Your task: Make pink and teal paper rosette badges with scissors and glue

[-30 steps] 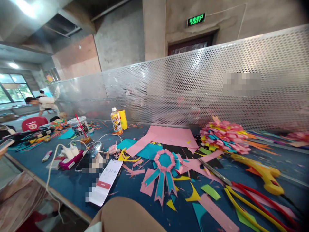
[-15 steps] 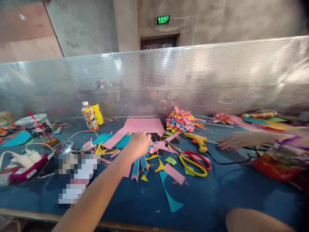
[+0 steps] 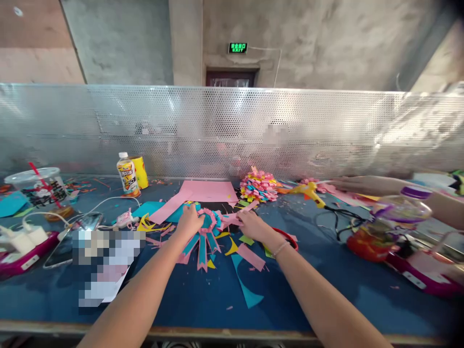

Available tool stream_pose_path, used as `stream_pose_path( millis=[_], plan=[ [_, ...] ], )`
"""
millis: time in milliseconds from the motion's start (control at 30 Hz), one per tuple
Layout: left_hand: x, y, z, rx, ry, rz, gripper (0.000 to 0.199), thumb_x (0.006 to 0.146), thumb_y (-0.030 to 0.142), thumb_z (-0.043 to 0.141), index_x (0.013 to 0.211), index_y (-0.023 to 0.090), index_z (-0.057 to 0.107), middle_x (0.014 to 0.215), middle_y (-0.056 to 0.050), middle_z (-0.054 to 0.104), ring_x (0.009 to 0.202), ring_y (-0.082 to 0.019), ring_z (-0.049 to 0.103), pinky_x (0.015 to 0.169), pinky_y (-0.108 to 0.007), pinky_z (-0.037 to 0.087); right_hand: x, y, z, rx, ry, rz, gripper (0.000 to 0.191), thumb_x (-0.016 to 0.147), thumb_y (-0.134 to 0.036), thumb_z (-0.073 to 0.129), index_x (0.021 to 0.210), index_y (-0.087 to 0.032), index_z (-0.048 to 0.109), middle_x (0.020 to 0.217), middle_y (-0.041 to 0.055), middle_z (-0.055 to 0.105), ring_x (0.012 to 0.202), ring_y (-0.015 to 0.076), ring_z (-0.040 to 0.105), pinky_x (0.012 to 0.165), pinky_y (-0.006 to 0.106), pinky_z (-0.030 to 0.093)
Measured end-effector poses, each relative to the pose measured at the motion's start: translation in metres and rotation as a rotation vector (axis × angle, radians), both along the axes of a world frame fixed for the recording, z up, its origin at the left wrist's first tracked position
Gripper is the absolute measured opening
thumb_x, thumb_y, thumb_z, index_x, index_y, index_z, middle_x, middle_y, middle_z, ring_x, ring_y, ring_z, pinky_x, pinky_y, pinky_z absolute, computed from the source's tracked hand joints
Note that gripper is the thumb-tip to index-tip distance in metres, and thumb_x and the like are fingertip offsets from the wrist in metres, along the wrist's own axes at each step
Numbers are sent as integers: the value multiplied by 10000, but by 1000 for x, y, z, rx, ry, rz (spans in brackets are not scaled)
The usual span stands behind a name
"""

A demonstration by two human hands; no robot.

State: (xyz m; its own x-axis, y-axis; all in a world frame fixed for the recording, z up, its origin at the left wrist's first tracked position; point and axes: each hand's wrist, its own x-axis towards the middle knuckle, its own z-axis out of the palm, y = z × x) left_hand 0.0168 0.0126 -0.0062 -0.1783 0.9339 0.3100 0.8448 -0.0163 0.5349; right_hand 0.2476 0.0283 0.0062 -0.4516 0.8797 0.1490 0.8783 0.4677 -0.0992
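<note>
A pink and blue paper rosette [image 3: 209, 221] with forked tails lies mid-table among paper scraps. My left hand [image 3: 191, 221] is closed at the rosette's left edge, its fingertips partly hidden. To the right, my right hand [image 3: 253, 223] has its fingers pressed on a pink paper strip [image 3: 232, 219] beside the rosette. Behind them lies a flat pink sheet [image 3: 210, 191]. Red-handled scissors [image 3: 288, 236] are partly covered by my right wrist.
A person's arm [image 3: 380, 185] reaches in from the right, near a yellow glue gun [image 3: 311, 192] with a black cord. A bottle [image 3: 127, 175], lidded cup [image 3: 39, 188], phone [image 3: 74, 239] and power strips stand around. A pile of paper loops [image 3: 258, 185] sits behind.
My right hand has come in from the lower right to the paper beside the rosette. The glue gun has shifted back, and the other person's arm has moved. The view has turned slightly.
</note>
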Motion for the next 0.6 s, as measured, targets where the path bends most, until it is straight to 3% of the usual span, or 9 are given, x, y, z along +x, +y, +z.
stream_pose_path(
  millis=[133,300,467,533,600],
  plan=[
    [-6,8,0,-78,-532,27,422,575,220,699,950,140,522,845,-84,622,806,-224,602,662,-284,434,1,3,-7,-51,49,-53,261,733,-91,475,978,-122,559,1036,129,584,934,200,526,738,241,347],
    [-10,7,8,-167,-1191,-94,395,485,158,745,821,160,536,618,7,589,528,-128,566,516,-228,403,5,5,0,-7,126,-1,146,734,-77,462,797,-138,579,831,73,598,752,147,536,634,218,328],
    [-4,-4,28,-271,-1400,-109,265,567,189,703,778,184,545,528,42,558,411,-92,507,409,-191,350,8,9,7,98,277,2,124,816,-199,477,751,-143,566,732,47,570,668,133,506,588,218,333],
    [0,-9,35,-305,-1466,-115,198,598,180,679,752,172,554,521,23,570,428,-109,533,408,-200,377,8,9,9,113,331,30,106,819,-202,488,811,-144,576,771,46,576,705,131,512,634,217,361],
    [1,-11,38,-281,-1581,-198,144,625,167,653,735,158,561,536,-4,589,472,-131,568,446,-219,427,8,8,11,131,372,45,123,813,-179,493,897,-140,575,848,57,582,750,131,521,688,223,384]
  ],
)
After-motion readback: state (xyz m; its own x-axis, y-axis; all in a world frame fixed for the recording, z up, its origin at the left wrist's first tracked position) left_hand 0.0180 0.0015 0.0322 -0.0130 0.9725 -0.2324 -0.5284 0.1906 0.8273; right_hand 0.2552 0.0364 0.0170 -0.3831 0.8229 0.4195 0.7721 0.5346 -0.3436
